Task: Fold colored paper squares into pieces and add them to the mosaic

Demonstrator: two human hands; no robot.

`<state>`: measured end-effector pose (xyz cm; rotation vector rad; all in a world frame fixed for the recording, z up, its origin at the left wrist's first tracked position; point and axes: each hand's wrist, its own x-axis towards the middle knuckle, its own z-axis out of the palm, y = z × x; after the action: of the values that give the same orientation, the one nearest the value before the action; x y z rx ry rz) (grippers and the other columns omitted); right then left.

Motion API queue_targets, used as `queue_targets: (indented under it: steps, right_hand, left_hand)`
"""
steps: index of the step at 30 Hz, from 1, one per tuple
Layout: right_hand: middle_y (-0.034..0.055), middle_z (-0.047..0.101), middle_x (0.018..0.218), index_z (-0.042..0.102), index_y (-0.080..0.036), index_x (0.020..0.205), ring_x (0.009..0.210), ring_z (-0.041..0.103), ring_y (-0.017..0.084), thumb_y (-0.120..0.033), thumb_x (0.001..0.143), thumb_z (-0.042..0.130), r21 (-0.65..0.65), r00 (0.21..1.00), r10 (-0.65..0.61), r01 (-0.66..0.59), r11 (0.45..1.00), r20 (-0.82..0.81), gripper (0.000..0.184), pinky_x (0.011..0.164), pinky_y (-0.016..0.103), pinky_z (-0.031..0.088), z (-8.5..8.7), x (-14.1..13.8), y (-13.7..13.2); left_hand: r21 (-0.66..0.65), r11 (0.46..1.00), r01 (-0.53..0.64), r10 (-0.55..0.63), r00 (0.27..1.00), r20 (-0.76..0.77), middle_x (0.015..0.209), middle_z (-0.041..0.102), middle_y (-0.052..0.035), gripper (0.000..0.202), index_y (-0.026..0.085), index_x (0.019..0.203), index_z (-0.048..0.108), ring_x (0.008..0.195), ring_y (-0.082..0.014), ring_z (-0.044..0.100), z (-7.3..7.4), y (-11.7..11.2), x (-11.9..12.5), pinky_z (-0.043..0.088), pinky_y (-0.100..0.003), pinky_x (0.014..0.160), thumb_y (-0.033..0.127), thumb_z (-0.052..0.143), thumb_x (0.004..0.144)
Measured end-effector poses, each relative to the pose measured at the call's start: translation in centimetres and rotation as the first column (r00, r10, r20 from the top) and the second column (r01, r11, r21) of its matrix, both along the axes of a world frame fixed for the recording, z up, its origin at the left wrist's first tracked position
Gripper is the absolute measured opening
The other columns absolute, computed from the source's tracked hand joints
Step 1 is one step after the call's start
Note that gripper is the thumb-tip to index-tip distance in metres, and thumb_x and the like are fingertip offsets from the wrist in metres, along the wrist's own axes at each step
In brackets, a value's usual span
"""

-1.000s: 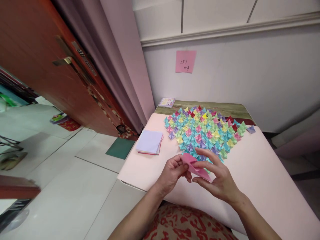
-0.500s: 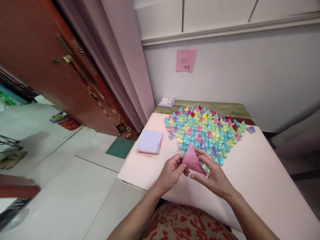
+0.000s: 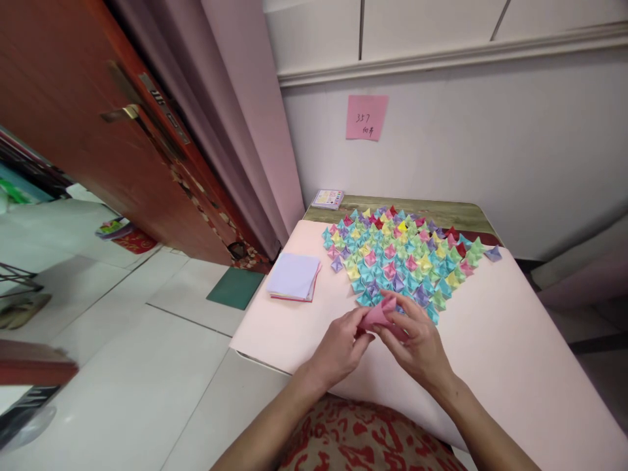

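Observation:
Both hands pinch a folded pink paper [image 3: 378, 315] just above the pale pink table top [image 3: 495, 340]. My left hand [image 3: 340, 345] grips its left end with thumb and fingers closed. My right hand [image 3: 416, 339] holds its right side, fingers curled over it. Just beyond the hands lies a wide patch of several small folded paper pieces [image 3: 400, 258] in blue, green, yellow, pink, purple and red, packed side by side.
A stack of square paper sheets [image 3: 294, 277], lilac on top, lies at the table's left. A small colourful packet [image 3: 328, 199] rests at the far edge by the wall. A pink note [image 3: 366, 118] is stuck on the wall. A brown door [image 3: 98, 124] stands left.
The pink paper went from a flat triangle held up between the hands to a smaller, more folded shape. Both hands closed in on it and lowered slightly.

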<state>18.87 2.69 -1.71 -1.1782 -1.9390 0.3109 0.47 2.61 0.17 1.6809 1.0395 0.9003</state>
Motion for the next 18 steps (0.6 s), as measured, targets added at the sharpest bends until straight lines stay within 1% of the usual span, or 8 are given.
queue_targets:
  steps: [2, 4, 6, 8, 10, 13, 15, 18]
  right_hand:
    - [0.0112, 0.059, 0.131, 0.068, -0.024, 0.085, 0.117, 0.059, 0.031, -0.023, 0.086, 0.063, 0.083, 0.998, -0.034, 0.029, 0.996, 0.057, 0.005, 0.104, 0.060, 0.038, 0.1, -0.1, -0.1]
    - [0.0109, 0.059, 0.131, 0.066, -0.024, 0.083, 0.118, 0.059, 0.031, -0.022, 0.085, 0.063, 0.121, 0.995, -0.053, 0.043, 0.992, 0.080, 0.004, 0.108, 0.063, 0.032, 0.5, -0.2, -0.3]
    - [0.0098, 0.061, 0.128, 0.066, -0.024, 0.083, 0.120, 0.058, 0.031, -0.023, 0.086, 0.064, 0.124, 0.996, -0.067, 0.058, 0.991, 0.066, 0.004, 0.109, 0.062, 0.030, 1.0, -0.3, -0.4]
    - [0.0094, 0.060, 0.130, 0.068, -0.025, 0.091, 0.123, 0.056, 0.031, -0.027, 0.086, 0.065, 0.085, 0.996, -0.087, 0.086, 0.993, 0.002, 0.006, 0.108, 0.059, 0.035, 1.5, -0.4, -0.4]
    - [0.0102, 0.055, 0.137, 0.067, -0.027, 0.106, 0.127, 0.052, 0.032, -0.035, 0.084, 0.069, 0.007, 0.985, -0.126, 0.128, 0.992, -0.120, 0.023, 0.105, 0.055, 0.041, 1.7, -0.3, -0.4]
    - [0.0119, 0.051, 0.142, 0.054, -0.027, 0.130, 0.130, 0.050, 0.031, -0.043, 0.080, 0.073, -0.202, 0.910, -0.187, 0.118, 0.972, -0.369, 0.056, 0.103, 0.051, 0.045, 1.4, -0.2, -0.2]
    - [0.0128, 0.055, 0.138, 0.051, -0.026, 0.133, 0.123, 0.056, 0.030, -0.046, 0.078, 0.075, -0.384, 0.832, -0.207, -0.008, 0.923, -0.515, 0.063, 0.098, 0.048, 0.049, 0.9, -0.3, -0.1]
    - [0.0111, 0.070, 0.112, 0.060, -0.022, 0.119, 0.101, 0.067, 0.027, -0.050, 0.077, 0.074, -0.568, 0.729, -0.230, -0.256, 0.782, -0.645, 0.052, 0.084, 0.040, 0.056, 0.4, -0.6, 0.1]
  left_hand:
    - [0.062, 0.998, -0.005, 0.007, 0.999, -0.042, 0.104, 0.069, -0.0086, 0.035, 0.024, 0.120, 0.064, 0.090, -0.0228, 0.062, 0.0, -0.2, 0.1, 0.046, -0.031, 0.080, 0.017, 0.057, 0.086]
    - [0.066, 0.998, 0.007, -0.004, 0.999, -0.050, 0.101, 0.070, -0.0085, 0.032, 0.025, 0.117, 0.066, 0.089, -0.0226, 0.064, 0.0, -0.3, 0.2, 0.045, -0.031, 0.081, 0.018, 0.054, 0.089]
    - [0.010, 1.000, 0.006, -0.005, 1.000, -0.010, 0.092, 0.071, -0.0073, 0.027, 0.024, 0.111, 0.069, 0.079, -0.0198, 0.064, -0.3, -0.5, 0.4, 0.047, -0.030, 0.077, 0.022, 0.051, 0.092]
    - [-0.123, 0.992, -0.034, 0.047, 0.993, 0.106, 0.081, 0.069, -0.0060, 0.022, 0.020, 0.099, 0.072, 0.065, -0.0164, 0.062, -0.6, -0.6, 0.8, 0.048, -0.028, 0.068, 0.029, 0.054, 0.092]
    - [-0.331, 0.942, -0.051, 0.148, 0.950, 0.276, 0.077, 0.069, -0.0064, 0.025, 0.016, 0.092, 0.071, 0.058, -0.0150, 0.061, -0.9, -0.5, 1.2, 0.051, -0.028, 0.061, 0.039, 0.061, 0.088]
    - [-0.565, 0.825, -0.018, 0.336, 0.819, 0.464, 0.082, 0.071, -0.0101, 0.036, 0.012, 0.094, 0.070, 0.058, -0.0152, 0.064, -1.1, -0.4, 1.9, 0.055, -0.030, 0.059, 0.045, 0.070, 0.080]
    - [-0.601, 0.799, -0.016, 0.400, 0.761, 0.511, 0.083, 0.072, -0.0112, 0.038, 0.010, 0.094, 0.070, 0.061, -0.0153, 0.065, -1.0, -0.4, 2.3, 0.056, -0.030, 0.060, 0.044, 0.073, 0.077]
    - [-0.579, 0.815, -0.015, 0.384, 0.761, 0.522, 0.077, 0.072, -0.0097, 0.036, 0.010, 0.093, 0.072, 0.062, -0.0160, 0.066, -0.9, -0.6, 2.9, 0.057, -0.030, 0.061, 0.042, 0.074, 0.077]
